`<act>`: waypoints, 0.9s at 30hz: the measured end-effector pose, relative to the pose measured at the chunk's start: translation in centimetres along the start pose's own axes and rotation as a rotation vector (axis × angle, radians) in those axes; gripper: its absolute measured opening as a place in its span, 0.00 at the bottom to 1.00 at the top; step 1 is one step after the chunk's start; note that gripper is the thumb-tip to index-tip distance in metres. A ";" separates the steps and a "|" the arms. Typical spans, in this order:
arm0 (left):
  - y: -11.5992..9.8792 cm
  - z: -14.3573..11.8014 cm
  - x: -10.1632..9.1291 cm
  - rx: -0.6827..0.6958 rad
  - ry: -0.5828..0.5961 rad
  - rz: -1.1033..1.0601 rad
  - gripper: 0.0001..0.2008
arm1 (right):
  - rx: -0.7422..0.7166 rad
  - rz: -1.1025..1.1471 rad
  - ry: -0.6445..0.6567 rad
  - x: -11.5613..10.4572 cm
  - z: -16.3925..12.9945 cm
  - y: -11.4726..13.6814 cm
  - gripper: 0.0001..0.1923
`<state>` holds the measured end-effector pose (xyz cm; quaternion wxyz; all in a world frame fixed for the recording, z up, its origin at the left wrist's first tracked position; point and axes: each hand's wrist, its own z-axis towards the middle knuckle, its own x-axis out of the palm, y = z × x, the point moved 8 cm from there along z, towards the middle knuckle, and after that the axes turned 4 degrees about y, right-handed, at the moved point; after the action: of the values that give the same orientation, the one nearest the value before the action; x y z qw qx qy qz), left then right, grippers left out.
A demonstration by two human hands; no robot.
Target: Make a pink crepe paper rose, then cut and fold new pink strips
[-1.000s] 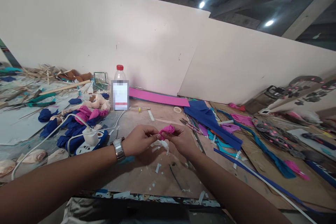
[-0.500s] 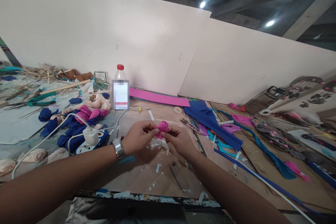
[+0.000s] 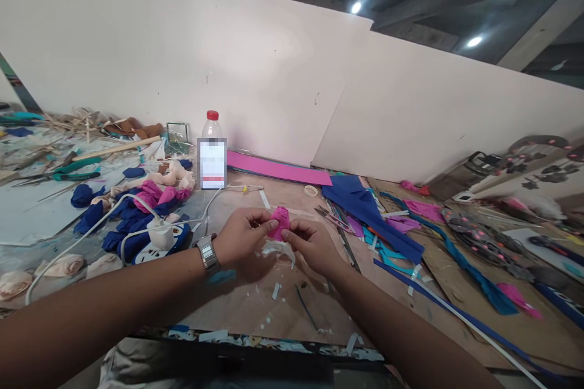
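Observation:
A small pink rolled rose [image 3: 281, 220], made of paper or fabric, is pinched between my two hands above the table. My left hand [image 3: 246, 236] closes thumb and fingers on its left side; a metal watch is on that wrist. On the rose's lower right, the thumb and fingertips of my right hand [image 3: 314, 244] are pressed together. Whitish glue-like residue [image 3: 278, 250] shows on the table just beneath. To the right of my right hand lies a pair of scissors [image 3: 334, 219], near blue strips [image 3: 374, 219].
A phone [image 3: 212, 164] leans on a red-capped bottle [image 3: 212, 124]. A white plug sits in a power strip [image 3: 162, 246] at left, cables trailing. Blue and pink rolled flowers [image 3: 132, 216], pliers [image 3: 75, 171] and a tape ring [image 3: 311, 191] lie about. A pink strip [image 3: 278, 168] rests by the wall.
The rose has shifted slightly up and left between my fingers, and more of its lower right side shows. My right fingers sit a little lower on it. The whole view has moved slightly.

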<state>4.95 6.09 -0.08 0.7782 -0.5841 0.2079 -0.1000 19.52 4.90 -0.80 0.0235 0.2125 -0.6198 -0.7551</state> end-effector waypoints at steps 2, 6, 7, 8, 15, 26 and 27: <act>-0.1 0.0 0.0 -0.004 0.003 0.004 0.18 | -0.016 -0.012 -0.005 0.0 0.0 0.2 0.18; 0.0 -0.1 0.3 -0.030 0.021 -0.038 0.18 | -0.037 -0.024 -0.053 -0.3 -0.1 0.3 0.18; 0.0 -0.1 0.5 -0.032 0.030 -0.059 0.18 | -0.036 -0.025 -0.061 -0.4 -0.1 0.3 0.17; 0.1 -0.1 0.7 -0.033 0.039 -0.074 0.18 | -0.037 -0.026 -0.066 -0.5 -0.1 0.3 0.17; 1.0 0.0 0.8 -0.060 0.053 -0.071 0.20 | -0.014 0.016 -0.083 -0.7 0.1 -0.1 0.15; 1.0 -0.1 1.1 -0.046 0.089 0.028 0.18 | -0.038 0.044 -0.086 -0.7 0.1 0.4 0.15; 1.0 -0.2 1.2 -0.041 0.100 0.048 0.18 | -0.041 0.042 -0.088 -0.8 0.1 0.3 0.15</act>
<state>5.83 5.75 -1.33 0.7570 -0.5889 0.2625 -0.1059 20.14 5.15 -0.30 0.0166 0.1656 -0.6089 -0.7756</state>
